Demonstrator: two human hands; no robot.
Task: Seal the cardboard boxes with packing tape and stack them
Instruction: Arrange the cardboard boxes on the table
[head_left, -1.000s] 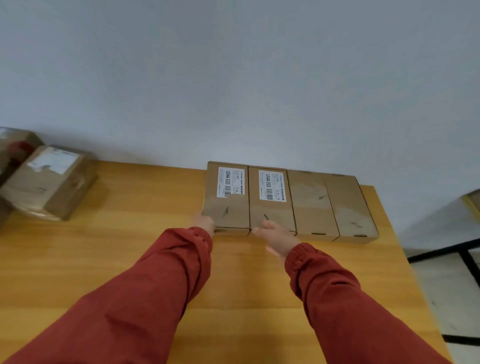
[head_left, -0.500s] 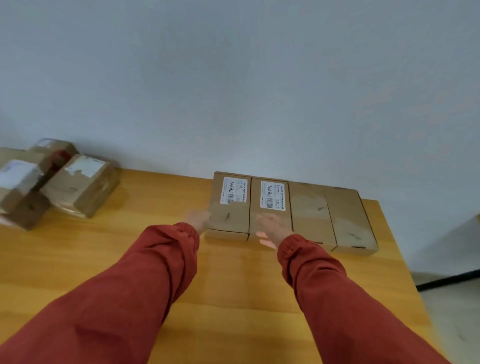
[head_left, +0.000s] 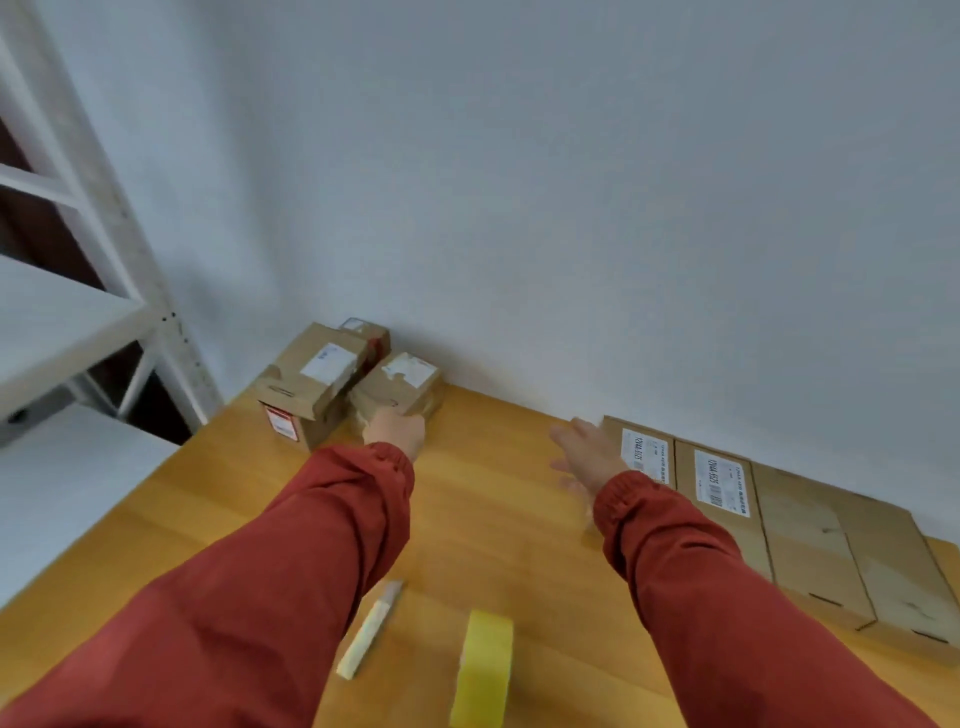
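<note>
Sitting at the table's (head_left: 493, 519) far left corner by the wall, the small box (head_left: 402, 382) lies just beside a pile of cartons (head_left: 311, 379). We record our left arm stretched straight to it; the left hand (head_left: 396, 432) touches its near face, fingers hidden, grip undetermined. The right hand (head_left: 587, 457) hovers spread, holding nothing, just beside a row of flat boxes (head_left: 800, 525). Nearer us stand a yellow tape roll (head_left: 483, 665) on edge and a pale tool (head_left: 370, 630), blurred.

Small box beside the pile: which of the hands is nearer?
Left. The left hand touches the small box at its near side; the right hand is apart, to its right.
</note>
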